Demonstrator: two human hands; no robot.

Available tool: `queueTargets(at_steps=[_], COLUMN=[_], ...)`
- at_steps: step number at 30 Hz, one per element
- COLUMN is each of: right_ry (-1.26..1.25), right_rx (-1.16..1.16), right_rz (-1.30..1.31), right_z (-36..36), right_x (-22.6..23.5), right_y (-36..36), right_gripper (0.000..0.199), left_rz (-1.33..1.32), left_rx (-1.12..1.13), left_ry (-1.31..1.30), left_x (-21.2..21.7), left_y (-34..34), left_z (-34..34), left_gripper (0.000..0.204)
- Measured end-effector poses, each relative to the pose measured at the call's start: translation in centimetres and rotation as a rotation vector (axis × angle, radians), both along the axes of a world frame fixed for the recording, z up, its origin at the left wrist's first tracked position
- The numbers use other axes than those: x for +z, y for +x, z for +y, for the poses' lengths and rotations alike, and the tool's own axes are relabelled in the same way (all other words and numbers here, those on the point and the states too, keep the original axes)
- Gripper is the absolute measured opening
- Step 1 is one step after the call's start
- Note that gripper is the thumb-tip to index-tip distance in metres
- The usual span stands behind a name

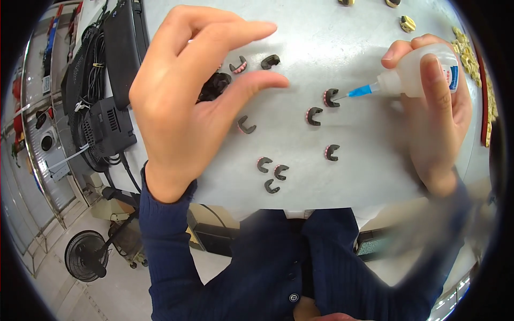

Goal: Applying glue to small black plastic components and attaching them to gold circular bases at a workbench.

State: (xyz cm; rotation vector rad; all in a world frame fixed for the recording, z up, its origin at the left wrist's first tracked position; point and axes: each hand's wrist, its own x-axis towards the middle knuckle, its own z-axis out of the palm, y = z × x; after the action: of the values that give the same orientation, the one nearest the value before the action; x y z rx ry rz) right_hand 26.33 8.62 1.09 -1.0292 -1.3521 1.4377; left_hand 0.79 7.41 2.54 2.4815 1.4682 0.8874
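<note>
My right hand is wrapped round a translucent white squeeze bottle held on its side. Its blue needle tip points left, and the thin needle reaches a small black C-shaped piece with a pink beaded edge; I cannot tell if they touch. A similar C-shaped piece lies just below it. My left hand hovers over the table's left part, thumb and forefinger spread with nothing between them. Beneath it, a cluster of black pieces is partly hidden. Another black piece lies beyond its fingertips.
More C-shaped pieces are scattered on the grey table. Cream-and-black pieces lie at the far right, with a pile of yellowish pieces along the right edge. Black equipment and cables border the left; a fan stands below.
</note>
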Motion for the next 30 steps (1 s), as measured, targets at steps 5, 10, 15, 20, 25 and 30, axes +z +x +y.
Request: queueTargets(at_steps=[5, 10, 15, 20, 25, 30], right_ry=[0.029, 0.064, -0.014, 0.022, 0.042, 0.118], right_rx=[0.027, -0.037, -0.061, -0.047, -0.086, -0.23], right_rz=[0.085, -0.034, 0.025, -0.095, -0.027, 0.061], right_z=[0.1, 0.1, 0.2, 0.6, 1.0, 1.2], right_x=[-0.5, -0.8, -0.5, -0.2, -0.8, -1.3], right_y=[0.1, 0.1, -0.1, 0.5, 0.1, -1.9], right_gripper=[0.036, 0.034, 0.032, 0.032, 0.032, 0.022], left_rz=[0.061, -0.05, 0.034, -0.033, -0.029, -0.198], left_rx=[-0.045, -0.149, -0.213, -0.177, -0.07, 0.014], left_ry=[-0.019, -0.075, -0.11, -0.072, -0.032, -0.136], left_x=[-0.9, -1.9, -0.7, -1.0, 0.2, -1.9], left_y=[0.0, 0.2, 0.9, 1.5, 2.1, 1.4], left_z=[0.0, -0.3, 0.2, 0.6, 0.4, -0.5], left_gripper=[0.024, 0.021, 0.023, 0.015, 0.009, 0.011])
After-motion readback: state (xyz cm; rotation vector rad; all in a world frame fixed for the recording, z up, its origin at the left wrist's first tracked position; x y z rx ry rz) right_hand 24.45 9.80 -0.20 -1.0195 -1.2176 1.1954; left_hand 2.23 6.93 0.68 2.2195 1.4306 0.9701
